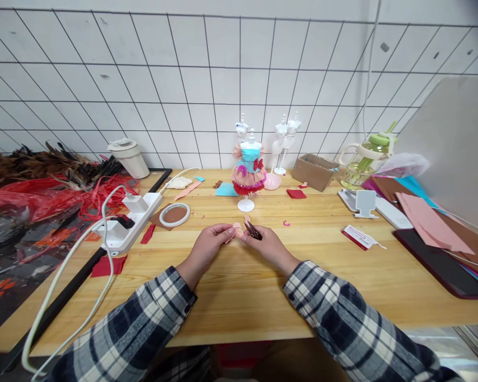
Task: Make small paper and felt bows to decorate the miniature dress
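At the middle of the table, my left hand (210, 246) pinches a small piece of pink paper (238, 229) between thumb and fingers. My right hand (269, 248) is closed on a pair of small dark scissors (253, 230), their tips pointing up and left beside the paper. The right thumb also seems to touch the paper's edge. Just beyond both hands stands a small white dress form (246, 205) on a round base. It wears a paper dress (248, 164) with a blue bodice, a red bow and a ruffled pink and red skirt.
To the left lie a power strip (132, 223) with white cables and a roll of tape (175, 215). Behind are more dress forms (286, 132), a pink bowl (273, 181) and a cardboard box (314, 172). On the right are a phone stand (365, 203), pink sheets (432, 223) and a jug (360, 164).
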A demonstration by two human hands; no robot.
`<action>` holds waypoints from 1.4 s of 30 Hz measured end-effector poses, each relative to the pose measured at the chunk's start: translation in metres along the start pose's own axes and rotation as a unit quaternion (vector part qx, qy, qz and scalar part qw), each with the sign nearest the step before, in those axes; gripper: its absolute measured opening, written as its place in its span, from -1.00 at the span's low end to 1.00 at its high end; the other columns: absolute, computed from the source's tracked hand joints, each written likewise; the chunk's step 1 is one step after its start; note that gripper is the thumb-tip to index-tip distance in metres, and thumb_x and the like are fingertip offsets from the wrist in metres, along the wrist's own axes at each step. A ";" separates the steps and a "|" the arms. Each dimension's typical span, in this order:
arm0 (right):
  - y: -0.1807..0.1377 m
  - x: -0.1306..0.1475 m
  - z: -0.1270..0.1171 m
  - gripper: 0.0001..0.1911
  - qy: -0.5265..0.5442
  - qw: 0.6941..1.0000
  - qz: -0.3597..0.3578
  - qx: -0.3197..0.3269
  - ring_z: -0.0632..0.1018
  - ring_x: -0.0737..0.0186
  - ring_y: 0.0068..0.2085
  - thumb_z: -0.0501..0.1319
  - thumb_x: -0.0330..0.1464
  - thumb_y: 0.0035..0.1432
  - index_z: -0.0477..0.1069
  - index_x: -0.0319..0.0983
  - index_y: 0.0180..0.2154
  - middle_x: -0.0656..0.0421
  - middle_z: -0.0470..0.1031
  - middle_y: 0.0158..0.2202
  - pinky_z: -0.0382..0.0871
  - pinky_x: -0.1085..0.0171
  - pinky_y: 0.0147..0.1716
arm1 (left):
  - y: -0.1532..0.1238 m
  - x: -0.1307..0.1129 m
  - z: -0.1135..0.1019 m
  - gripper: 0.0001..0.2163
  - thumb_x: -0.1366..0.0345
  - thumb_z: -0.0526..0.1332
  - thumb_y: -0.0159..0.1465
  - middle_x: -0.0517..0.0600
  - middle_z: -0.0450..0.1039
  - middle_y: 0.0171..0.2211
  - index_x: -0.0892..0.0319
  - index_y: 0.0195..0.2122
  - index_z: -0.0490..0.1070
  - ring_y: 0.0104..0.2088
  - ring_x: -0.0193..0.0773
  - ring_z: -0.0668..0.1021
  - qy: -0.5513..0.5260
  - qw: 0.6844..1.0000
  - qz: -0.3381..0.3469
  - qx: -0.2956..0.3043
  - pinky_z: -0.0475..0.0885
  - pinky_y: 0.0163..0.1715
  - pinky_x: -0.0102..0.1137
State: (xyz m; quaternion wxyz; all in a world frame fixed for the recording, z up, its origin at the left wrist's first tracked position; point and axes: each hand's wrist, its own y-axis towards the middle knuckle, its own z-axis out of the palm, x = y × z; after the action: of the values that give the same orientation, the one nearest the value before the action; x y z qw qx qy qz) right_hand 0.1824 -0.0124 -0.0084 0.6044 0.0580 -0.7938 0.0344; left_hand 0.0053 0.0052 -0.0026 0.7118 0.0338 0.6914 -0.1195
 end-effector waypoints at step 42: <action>0.006 -0.003 -0.008 -0.64 0.092 0.994 0.030 -0.058 0.24 0.37 -0.53 0.34 -0.13 -0.14 0.36 -0.25 -0.39 0.32 0.26 -0.59 0.09 0.34 -0.49 | -0.006 0.001 0.000 -0.64 0.04 0.34 0.04 -0.01 0.55 -0.40 0.25 -0.29 0.55 -0.43 -0.29 0.49 0.251 0.966 0.034 0.061 0.33 -0.43 -0.46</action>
State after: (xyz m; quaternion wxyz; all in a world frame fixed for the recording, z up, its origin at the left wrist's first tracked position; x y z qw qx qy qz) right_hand 0.1901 -0.0056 -0.0092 0.6761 -0.0047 -0.7367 0.0117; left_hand 0.0040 -0.0005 -0.0028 0.5159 0.1295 0.8374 -0.1255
